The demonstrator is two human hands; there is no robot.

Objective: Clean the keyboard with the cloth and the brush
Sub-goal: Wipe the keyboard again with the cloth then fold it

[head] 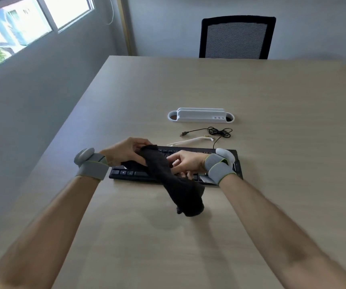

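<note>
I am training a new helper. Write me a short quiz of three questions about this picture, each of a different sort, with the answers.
1. True or false: the brush lies on the table, beyond the keyboard.
2. What does the left hand grip? A. the cloth B. the brush C. nothing
3. One word: is the cloth hanging or lying flat?

Key: 1 true; 2 A; 3 hanging.
</note>
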